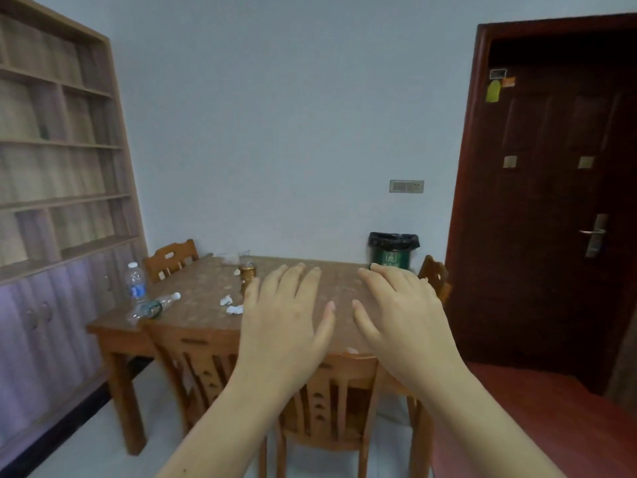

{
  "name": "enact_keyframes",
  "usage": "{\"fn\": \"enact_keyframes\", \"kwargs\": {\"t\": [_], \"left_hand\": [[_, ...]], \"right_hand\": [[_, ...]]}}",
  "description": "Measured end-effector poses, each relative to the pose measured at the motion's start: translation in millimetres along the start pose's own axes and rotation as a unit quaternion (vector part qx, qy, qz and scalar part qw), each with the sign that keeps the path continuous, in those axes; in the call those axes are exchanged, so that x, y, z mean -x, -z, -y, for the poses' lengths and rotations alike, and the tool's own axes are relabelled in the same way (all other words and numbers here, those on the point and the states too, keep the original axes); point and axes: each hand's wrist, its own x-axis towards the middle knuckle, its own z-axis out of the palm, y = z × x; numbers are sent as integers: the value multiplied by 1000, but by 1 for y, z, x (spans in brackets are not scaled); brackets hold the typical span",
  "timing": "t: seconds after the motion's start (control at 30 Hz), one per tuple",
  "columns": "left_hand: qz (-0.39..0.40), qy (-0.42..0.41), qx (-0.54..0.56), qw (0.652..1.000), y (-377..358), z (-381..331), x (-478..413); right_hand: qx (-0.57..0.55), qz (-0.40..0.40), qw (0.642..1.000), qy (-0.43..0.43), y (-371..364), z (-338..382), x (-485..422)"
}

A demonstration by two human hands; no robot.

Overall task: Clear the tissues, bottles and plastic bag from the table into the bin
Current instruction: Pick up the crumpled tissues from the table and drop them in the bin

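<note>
Hands, left hand (286, 319) and right hand (401, 312), hover flat, fingers spread, empty. Tissues (231, 304) just left of them; bottles (151, 298) near table (193, 298) edge; bin (393, 250) beyond.

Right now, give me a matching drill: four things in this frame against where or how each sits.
Things:
1. clear plastic bottle with blue label
2. crushed clear plastic bottle with white cap
3. crumpled white tissues
4. green bin with black liner

Places or states:
A. on the floor beyond the wooden table's far right corner
B. lying on its side near the left edge
C. standing upright at the far left corner
D. loose on the tabletop, just left of the left hand

Pairs: 1-C, 2-B, 3-D, 4-A
</note>
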Motion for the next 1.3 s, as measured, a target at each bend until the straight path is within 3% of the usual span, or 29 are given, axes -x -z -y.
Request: {"fn": "enact_keyframes", "kwargs": {"t": [0.33, 0.87, 1.3], "left_hand": [[73, 95, -45, 992, -50, 81, 36], [118, 221, -94, 964, -185, 174, 1], [149, 298, -88, 939, -232, 340, 18]], "right_hand": [[-60, 76, 995, 22, -100, 31, -5], [-156, 144, 976, 48, -280, 1, -73], [-210, 198, 954, 86, -436, 108, -114]]}}
